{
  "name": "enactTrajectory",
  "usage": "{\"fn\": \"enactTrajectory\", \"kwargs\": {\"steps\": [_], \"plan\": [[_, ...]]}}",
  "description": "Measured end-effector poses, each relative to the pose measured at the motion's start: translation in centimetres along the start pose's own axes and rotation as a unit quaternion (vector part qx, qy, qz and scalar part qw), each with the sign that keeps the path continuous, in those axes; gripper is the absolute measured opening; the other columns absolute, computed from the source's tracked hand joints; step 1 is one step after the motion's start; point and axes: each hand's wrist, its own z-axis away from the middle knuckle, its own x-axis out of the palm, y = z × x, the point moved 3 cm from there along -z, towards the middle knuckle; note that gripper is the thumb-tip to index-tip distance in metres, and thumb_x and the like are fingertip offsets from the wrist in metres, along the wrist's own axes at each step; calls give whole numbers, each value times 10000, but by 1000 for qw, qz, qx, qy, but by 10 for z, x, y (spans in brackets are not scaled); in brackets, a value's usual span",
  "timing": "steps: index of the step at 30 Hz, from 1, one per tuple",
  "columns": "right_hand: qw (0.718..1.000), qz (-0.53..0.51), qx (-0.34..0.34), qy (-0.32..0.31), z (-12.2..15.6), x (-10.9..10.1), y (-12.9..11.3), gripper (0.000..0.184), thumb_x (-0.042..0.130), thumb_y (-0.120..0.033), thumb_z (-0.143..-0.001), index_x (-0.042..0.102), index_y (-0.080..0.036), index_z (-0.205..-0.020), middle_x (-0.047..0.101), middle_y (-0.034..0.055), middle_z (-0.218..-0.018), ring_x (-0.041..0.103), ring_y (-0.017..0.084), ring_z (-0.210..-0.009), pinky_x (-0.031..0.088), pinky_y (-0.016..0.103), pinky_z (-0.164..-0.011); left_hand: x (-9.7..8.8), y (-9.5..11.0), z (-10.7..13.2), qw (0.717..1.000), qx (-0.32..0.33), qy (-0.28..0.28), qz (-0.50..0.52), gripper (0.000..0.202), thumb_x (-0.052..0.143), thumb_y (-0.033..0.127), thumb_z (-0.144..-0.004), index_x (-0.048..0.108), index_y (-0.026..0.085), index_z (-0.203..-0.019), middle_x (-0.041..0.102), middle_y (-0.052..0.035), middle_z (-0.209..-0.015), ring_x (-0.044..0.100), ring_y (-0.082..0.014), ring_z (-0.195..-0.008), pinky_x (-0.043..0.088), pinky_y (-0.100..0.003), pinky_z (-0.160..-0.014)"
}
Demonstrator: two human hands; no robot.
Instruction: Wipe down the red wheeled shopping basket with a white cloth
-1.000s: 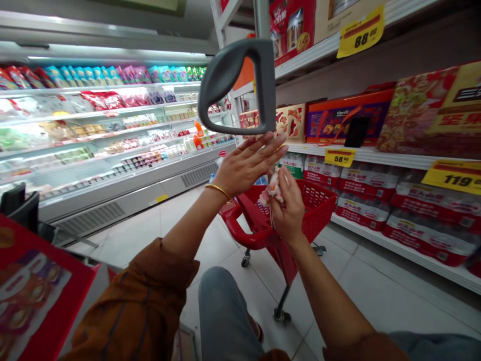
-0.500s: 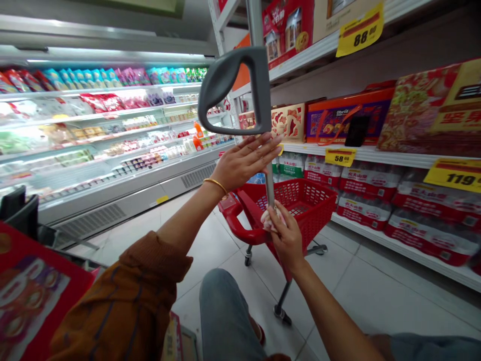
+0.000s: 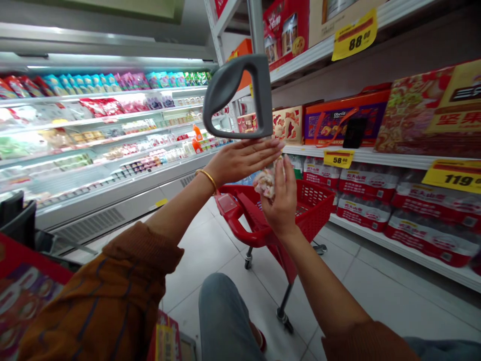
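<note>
A grey plastic handle [image 3: 263, 95], with a loop-shaped opening, sits on an upright metal pole [image 3: 256, 30] in front of me. Just under the handle, my left hand [image 3: 238, 161] lies flat against the pole area, its fingers stretched out to the right. Below it, my right hand [image 3: 281, 203] presses a crumpled, pale patterned cloth [image 3: 265, 184] around the pole, fingers pointing up. The two hands nearly meet, and they hide the pole's lower part. Whether the left fingers touch the pole is unclear.
A red shopping cart [image 3: 240, 220] stands behind my hands on the tiled floor. To the right, a shelf [image 3: 406, 159] carries gift boxes, with packs of bottled water [image 3: 424, 225] beneath. A lit refrigerated display [image 3: 112, 195] runs along the left. Red boxes [image 3: 26, 301] are at lower left.
My right hand has risen along the pole with the cloth, from well below up close to my left hand. The left hand stays under the handle, now tilted flatter.
</note>
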Motion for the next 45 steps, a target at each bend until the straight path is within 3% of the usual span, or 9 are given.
{"fn": "enactTrajectory", "kwargs": {"steps": [4, 12, 21, 27, 30, 38, 41, 45], "plan": [[999, 16, 10, -31, 4, 10, 4, 637, 375, -182, -926, 112, -236, -1503, 239, 125, -1531, 240, 282, -1421, 319, 521, -1113, 3, -2, -2, 1000, 9, -2, -8, 447, 297, 112, -981, 345, 179, -1420, 482, -42, -1422, 380, -120, -1332, 351, -292, -1119], [999, 33, 24, -35, 28, 8, 13, 648, 367, -98, -912, 144, -240, -1503, 383, 156, -1436, 367, 259, -1353, 401, 475, -1059, 14, -3, -3, 1000, 3, 16, 9, 463, 287, 97, -980, 307, 166, -1438, 475, -64, -1424, 345, -126, -1345, 293, -310, -1143], [996, 45, 51, -61, 73, 4, 16, 674, 375, -72, -896, 133, -228, -1505, 353, 173, -1461, 357, 275, -1361, 414, 488, -1046, 10, 1, -5, 999, 5, 35, 15, 461, 310, 92, -979, 307, 148, -1437, 502, -67, -1399, 300, -113, -1360, 224, -278, -1157], [994, 25, 73, -73, 97, -4, 16, 720, 404, -46, -854, 148, -234, -1501, 353, 171, -1450, 370, 275, -1348, 433, 497, -1029, 5, 4, -7, 999, 6, 36, 23, 458, 307, 98, -980, 322, 164, -1432, 494, -62, -1407, 326, -121, -1351, 256, -294, -1157], [993, -7, 103, -56, 83, -9, 13, 709, 420, -64, -850, 183, -242, -1494, 365, 155, -1440, 379, 268, -1342, 416, 495, -1051, 1, 6, -9, 1000, 6, 20, 8, 452, 351, 98, -970, 353, 173, -1415, 506, -59, -1397, 345, -119, -1345, 287, -288, -1151], [997, -19, 79, 13, -8, -7, 5, 679, 475, -278, -916, 127, -247, -1499, 340, 129, -1462, 337, 278, -1363, 335, 517, -1107, -4, 12, -13, 1000, -2, 5, -10, 408, 374, 110, -966, 408, 144, -1372, 527, -65, -1378, 378, -140, -1336, 370, -324, -1125], [997, -14, 81, 2, -14, -5, 6, 656, 421, -241, -931, 99, -252, -1503, 359, 133, -1433, 367, 261, -1342, 368, 498, -1085, -4, 13, -13, 1000, -2, 5, -15, 390, 376, 122, -970, 427, 141, -1356, 533, -62, -1373, 391, -142, -1330, 369, -324, -1128], [995, -32, 97, -19, -4, -6, 8, 686, 440, -189, -903, 114, -238, -1504, 430, 143, -1353, 455, 257, -1254, 408, 484, -1042, -8, 13, -14, 1000, 0, -5, -7, 384, 376, 120, -970, 432, 142, -1349, 526, -62, -1380, 369, -143, -1346, 350, -326, -1138]]}}
